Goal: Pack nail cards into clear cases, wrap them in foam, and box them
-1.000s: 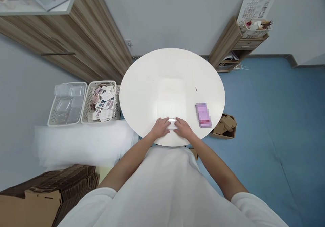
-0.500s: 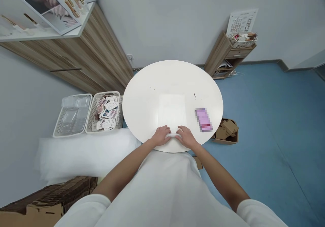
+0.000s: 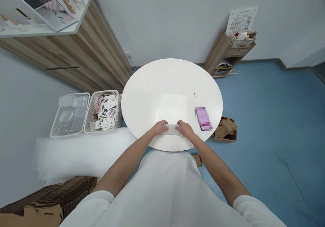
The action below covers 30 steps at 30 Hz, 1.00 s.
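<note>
Holding a translucent white piece between both hands, near edge of the table, about mid-width. Left hand has its left end, right hand its right end; both grips narrow, fingers curled, closed on the piece. Can't tell whether its underside touches the tabletop. Thin white sheet lies flat just beyond it, toward the table's middle; low contrast, can't tell if the two are joined. Pink-purple item, pixelated, lies to the right of the right hand, near the table's right edge, apart from the sheet. Off the table, past its left edge: white basket of cards, then a second one with clear plastic trays. White sheeting in front of both. Open carton of cardboard pieces on the floor, past the table's right edge.
</note>
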Available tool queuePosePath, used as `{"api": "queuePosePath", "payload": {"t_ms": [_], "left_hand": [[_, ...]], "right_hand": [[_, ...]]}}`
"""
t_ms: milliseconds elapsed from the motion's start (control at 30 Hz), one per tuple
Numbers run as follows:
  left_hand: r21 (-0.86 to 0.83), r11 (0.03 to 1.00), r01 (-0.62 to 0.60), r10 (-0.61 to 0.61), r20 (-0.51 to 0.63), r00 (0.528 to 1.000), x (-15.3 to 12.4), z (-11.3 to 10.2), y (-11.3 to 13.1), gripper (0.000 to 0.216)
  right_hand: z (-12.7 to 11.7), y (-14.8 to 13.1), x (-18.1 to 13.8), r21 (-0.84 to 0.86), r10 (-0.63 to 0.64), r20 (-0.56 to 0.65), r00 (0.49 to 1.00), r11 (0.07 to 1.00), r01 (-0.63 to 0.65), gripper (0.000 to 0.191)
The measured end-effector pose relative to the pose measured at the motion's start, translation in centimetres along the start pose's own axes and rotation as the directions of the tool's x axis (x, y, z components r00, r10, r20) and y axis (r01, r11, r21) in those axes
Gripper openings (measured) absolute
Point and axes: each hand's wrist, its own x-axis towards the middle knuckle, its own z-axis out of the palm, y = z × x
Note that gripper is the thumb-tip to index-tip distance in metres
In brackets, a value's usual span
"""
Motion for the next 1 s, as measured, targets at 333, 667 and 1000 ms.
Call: {"api": "queuePosePath", "payload": {"t_ms": [333, 667, 1000], "left_hand": [[0.141, 0.959, 0.248, -0.204, -0.268, 0.942, -0.9, -0.2, -1.3, 0.039], [0.541, 0.767, -0.345, 0.447, -0.064, 0.892, -2.1, 1.9, 2.2, 0.052], [0.481, 0.835, -0.267, 0.325, -0.039, 0.945, -2.4, 3.4, 1.6, 0.056]], "right_hand": [[1.1, 2.0, 0.3, -0.18, -0.021, -0.164, 0.986, 0.984, -0.009, 0.029], [1.6, 1.4, -2.6, -0.29, -0.355, -0.174, 0.919, 0.91, 0.297, 0.025], [2.2, 1.5, -1.9, -0.264, -0.393, -0.005, 0.919, 0.887, 0.378, 0.028]]}}
